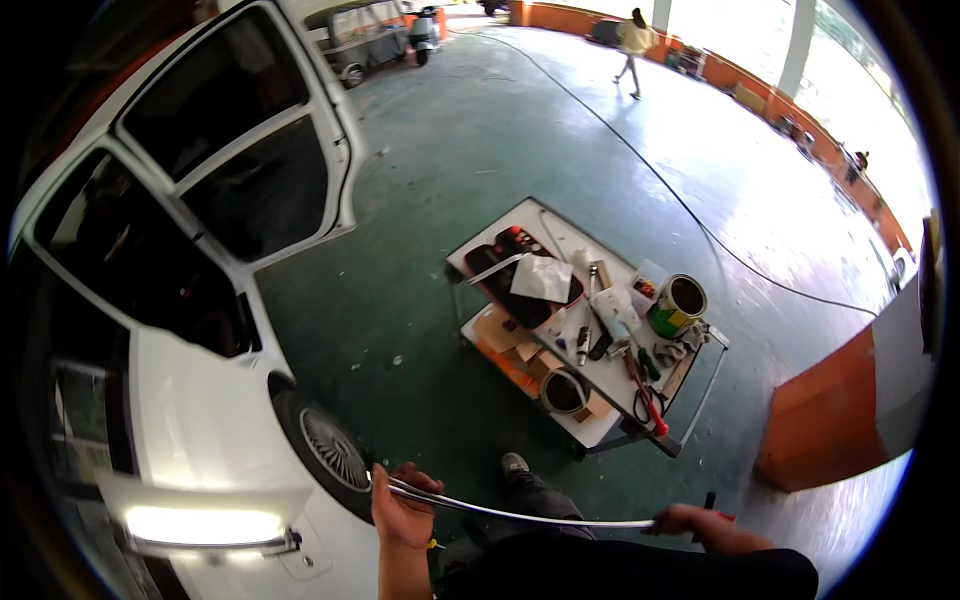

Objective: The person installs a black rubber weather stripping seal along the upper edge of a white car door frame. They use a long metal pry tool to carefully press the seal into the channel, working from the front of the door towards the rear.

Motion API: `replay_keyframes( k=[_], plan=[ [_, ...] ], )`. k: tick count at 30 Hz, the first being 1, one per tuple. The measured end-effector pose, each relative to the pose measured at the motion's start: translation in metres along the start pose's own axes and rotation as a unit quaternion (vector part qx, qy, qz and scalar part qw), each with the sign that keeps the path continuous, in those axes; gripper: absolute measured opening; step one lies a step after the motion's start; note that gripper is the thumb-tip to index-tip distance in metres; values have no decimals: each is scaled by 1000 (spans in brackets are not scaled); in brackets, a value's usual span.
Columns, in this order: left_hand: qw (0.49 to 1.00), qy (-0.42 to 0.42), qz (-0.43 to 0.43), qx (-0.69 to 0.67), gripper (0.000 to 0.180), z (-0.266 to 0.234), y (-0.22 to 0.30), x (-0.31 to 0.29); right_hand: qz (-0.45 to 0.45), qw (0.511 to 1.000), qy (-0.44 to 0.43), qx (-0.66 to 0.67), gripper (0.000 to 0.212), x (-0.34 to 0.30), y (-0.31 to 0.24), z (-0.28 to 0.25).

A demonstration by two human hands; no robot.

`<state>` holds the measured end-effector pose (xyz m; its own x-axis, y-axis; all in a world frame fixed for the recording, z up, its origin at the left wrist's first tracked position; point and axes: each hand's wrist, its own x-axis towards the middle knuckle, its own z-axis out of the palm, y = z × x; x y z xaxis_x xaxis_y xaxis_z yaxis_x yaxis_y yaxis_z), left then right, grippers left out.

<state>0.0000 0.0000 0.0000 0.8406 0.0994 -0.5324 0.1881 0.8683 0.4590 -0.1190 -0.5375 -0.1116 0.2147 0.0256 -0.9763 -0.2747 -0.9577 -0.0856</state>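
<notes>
A long, thin, shiny metal rod (520,514) stretches across the front of my body, slightly bowed in this view. My left hand (404,508) is closed around its left end, beside the front wheel (325,445) of a white car (200,400). At the other end, my right hand (700,525) is wrapped around the rod. A dark stub and a bit of red show just past my right fist; the rest of that end is hidden by the hand.
A two-tier cart (600,375) ahead carries tools, a paint can (678,305) and a red-handled tool (655,410). The car's door (335,190) hangs open at left. A lit lamp (205,525) is at lower left. A cable (640,150) crosses the floor; a person (635,45) is far off. An orange-grey pillar (840,400) stands right.
</notes>
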Motion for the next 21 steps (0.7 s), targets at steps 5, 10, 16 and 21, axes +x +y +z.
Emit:
replay_keyframes(
  k=[5, 10, 16, 21],
  plan=[
    [994, 90, -12, -55, 66, -6, 30, 87, -29, 999, -21, 23, 64, -68, -45, -105],
    [986, 125, 2, -112, 70, -5, 72, 204, -9, 992, 123, -30, 69, -120, -135, -229],
    [971, 177, 40, -155, 70, -15, 139, 339, -20, 972, 221, -71, 62, -134, -284, -355],
    [963, 126, 71, -226, 63, -15, 220, 434, -89, 974, 194, -74, 61, -106, -429, -465]
  ],
)
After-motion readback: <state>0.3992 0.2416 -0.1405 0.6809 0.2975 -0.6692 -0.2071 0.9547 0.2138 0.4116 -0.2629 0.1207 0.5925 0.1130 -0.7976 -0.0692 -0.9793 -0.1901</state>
